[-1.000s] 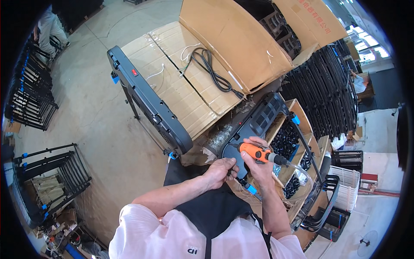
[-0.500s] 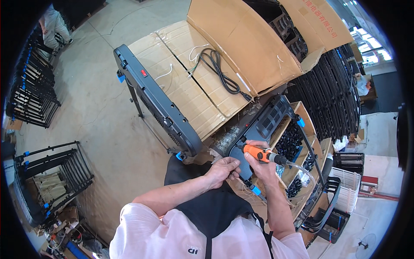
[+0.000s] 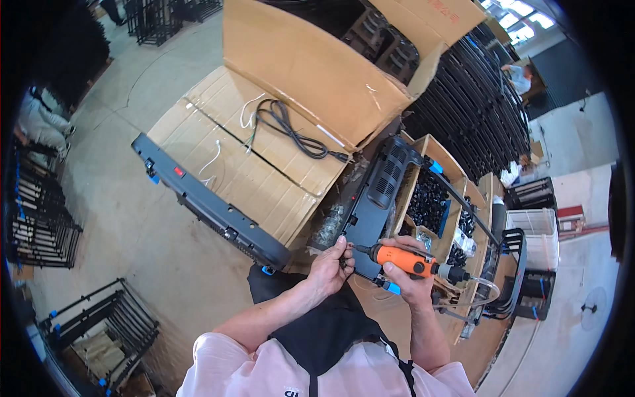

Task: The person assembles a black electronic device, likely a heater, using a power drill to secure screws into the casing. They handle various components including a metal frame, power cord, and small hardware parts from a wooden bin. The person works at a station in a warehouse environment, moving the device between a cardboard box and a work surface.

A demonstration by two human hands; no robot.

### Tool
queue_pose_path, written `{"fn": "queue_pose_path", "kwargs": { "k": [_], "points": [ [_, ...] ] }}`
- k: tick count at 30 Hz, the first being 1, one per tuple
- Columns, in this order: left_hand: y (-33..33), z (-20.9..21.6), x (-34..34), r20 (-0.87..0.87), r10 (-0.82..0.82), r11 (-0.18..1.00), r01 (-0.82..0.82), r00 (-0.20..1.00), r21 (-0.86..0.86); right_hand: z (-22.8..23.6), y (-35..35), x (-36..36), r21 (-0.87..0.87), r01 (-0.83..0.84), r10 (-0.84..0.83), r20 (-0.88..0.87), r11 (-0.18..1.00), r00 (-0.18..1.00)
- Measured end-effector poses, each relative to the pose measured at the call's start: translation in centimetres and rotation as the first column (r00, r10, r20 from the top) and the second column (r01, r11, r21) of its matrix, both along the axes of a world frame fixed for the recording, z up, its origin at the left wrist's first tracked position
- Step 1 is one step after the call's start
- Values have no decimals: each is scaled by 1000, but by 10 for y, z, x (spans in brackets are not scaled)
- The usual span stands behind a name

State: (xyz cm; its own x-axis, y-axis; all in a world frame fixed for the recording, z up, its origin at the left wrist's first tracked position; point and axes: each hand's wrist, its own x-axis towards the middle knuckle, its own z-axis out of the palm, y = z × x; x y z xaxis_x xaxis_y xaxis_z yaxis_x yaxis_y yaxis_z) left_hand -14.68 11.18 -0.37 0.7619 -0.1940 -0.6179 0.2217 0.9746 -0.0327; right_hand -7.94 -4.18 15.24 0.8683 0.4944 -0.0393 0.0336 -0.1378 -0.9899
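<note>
My right hand (image 3: 418, 290) is wrapped round an orange air screwdriver (image 3: 405, 260), with a clear hose (image 3: 493, 291) at its rear end. The bit points left, toward the fingertips of my left hand (image 3: 326, 272). Those fingers are pinched together by the bit's tip; whatever small thing they hold is too small to make out. Just beyond both hands lies a dark grey, long appliance housing (image 3: 370, 221) with a vented raised part. To the left, a similar black housing (image 3: 211, 205) with a red switch stands along the cardboard.
A coiled black power cord (image 3: 284, 129) lies on the flattened cardboard (image 3: 192, 126). Behind it rises an open carton (image 3: 311, 73). At right, a wooden compartment box (image 3: 391, 228) holds black small parts (image 3: 430, 202). Black frames (image 3: 466, 112) are stacked behind; more frames (image 3: 116, 324) stand lower left.
The screwdriver has swung round so its bit now meets my left fingertips; before, it pointed up and left beyond them. My view has shifted right, moving the cardboard and housings leftward.
</note>
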Motion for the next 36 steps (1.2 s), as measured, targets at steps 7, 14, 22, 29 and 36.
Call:
{"fn": "queue_pose_path", "kwargs": {
  "k": [7,14,22,29,36],
  "points": [
    [-15,25,33,26,-68,997,69,997,-33,14,-28,18,-26,66,-67,-22,997,998],
    [-55,26,107,83,-52,996,58,995,-74,14,-78,97,-51,-6,9,64,999,998],
    [-125,46,235,49,-35,995,30,998,100,15,-125,239,17,37,-37,33,999,999],
    [-146,21,243,81,-233,938,202,969,282,-4,-134,379,81,97,-107,131,992,986],
    [-129,6,251,-4,-239,912,226,971,343,-35,-120,423,19,23,-25,100,1000,995]
  ]
}}
